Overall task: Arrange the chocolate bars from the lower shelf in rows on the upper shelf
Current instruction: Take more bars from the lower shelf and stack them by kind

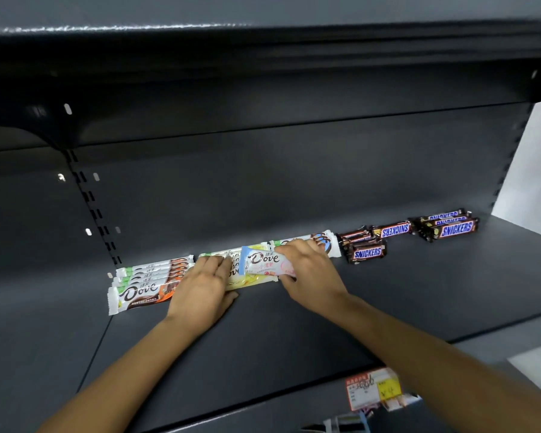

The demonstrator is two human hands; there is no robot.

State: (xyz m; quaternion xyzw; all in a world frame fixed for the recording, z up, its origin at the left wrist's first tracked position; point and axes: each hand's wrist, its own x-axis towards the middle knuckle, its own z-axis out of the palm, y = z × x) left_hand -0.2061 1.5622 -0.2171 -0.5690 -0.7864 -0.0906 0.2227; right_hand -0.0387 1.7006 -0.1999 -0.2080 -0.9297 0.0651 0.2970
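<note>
Covering the yellow bars (253, 281), left hand (200, 289) lies flat, right hand (310, 273) grips pink Dove bar (263, 262).

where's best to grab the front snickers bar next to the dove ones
Pinch the front Snickers bar across its narrow width at mid-length, coming from the front and above: it lies flat, long side facing out, bare shelf before it, other bars close behind.

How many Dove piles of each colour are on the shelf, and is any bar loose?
Orange pile: 1
Yellow pile: 1
Blue pile: 1
Pink bar, held by right hand: 1
Total: 4
</note>
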